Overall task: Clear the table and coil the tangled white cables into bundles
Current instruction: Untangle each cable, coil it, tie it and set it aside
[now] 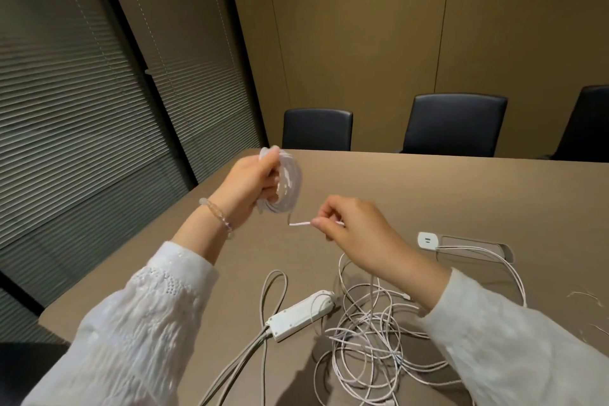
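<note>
Above the desk's (428,181) left edge, the left hand (250,188) gripped a coiled white cable (290,181), fingers curled through its loops. The right hand (356,227) pinched the coil's stiff free end (300,224) between thumb and fingertips. Light, limp cord likely springs loose unless held across all loops. More tangled cables (369,330) lay near the front edge beside a power strip (301,313).
</note>
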`<action>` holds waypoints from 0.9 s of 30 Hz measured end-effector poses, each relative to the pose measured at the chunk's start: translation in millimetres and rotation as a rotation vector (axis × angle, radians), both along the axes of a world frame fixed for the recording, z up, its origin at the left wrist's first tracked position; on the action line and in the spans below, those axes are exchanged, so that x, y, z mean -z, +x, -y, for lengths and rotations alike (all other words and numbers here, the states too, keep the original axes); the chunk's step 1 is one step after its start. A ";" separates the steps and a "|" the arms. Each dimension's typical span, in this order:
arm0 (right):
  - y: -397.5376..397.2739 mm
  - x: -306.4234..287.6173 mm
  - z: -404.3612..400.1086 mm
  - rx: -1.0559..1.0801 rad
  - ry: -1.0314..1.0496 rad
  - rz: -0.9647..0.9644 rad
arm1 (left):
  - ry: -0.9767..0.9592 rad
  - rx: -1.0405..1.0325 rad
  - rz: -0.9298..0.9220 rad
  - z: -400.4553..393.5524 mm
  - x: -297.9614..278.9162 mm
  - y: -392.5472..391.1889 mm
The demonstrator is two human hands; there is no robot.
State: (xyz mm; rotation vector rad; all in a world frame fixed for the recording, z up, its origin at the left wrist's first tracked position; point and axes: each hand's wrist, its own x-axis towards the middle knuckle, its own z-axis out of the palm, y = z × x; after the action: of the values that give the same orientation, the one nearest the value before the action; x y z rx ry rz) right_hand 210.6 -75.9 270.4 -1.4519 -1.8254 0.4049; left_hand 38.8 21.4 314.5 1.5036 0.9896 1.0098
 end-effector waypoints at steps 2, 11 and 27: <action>-1.8 -12.3 -1.4 -0.033 0.053 0.004 | 0.043 0.098 -0.156 8.6 5.0 5.8; 13.1 -28.7 -12.3 -0.128 0.022 -0.177 | -0.494 0.454 -0.205 32.6 7.8 29.0; 51.7 41.4 -20.0 -0.308 -0.487 -0.831 | -0.751 0.816 0.452 1.9 -2.2 0.3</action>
State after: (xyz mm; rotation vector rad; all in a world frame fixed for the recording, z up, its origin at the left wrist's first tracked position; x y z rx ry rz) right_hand 262.2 -55.8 229.0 -1.0254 -1.2840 1.4455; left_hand 39.1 19.5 316.7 0.8381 0.2883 0.2845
